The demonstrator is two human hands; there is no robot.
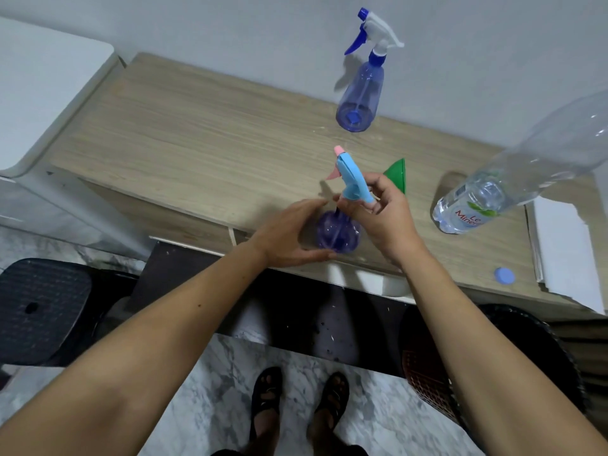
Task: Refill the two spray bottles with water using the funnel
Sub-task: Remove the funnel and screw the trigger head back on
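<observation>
Head view: A person stands at a wood-grain worktop (204,133) set against a pale wall, both hands on a round, translucent purple spray bottle (339,233) near the front edge. The left hand (289,233) cups the bottle's side with fingers curved around it; the right hand (385,215) grips the light-blue sprayer head (353,181), which has a pink nozzle and trigger and sits at the bottle's neck. Whether the head is screwed on or lifted free cannot be told.

A second spray bottle (360,93), tall, clear blue plastic with a white-and-blue trigger head in place, stands upright at the back by the wall. One green plastic funnel (396,174) lies just behind the right hand. One large clear plastic water bottle (513,179), partly filled and uncapped, stands to the right; its blue cap (504,276) lies near the front edge. White paper (566,245) rests at the far right.
</observation>
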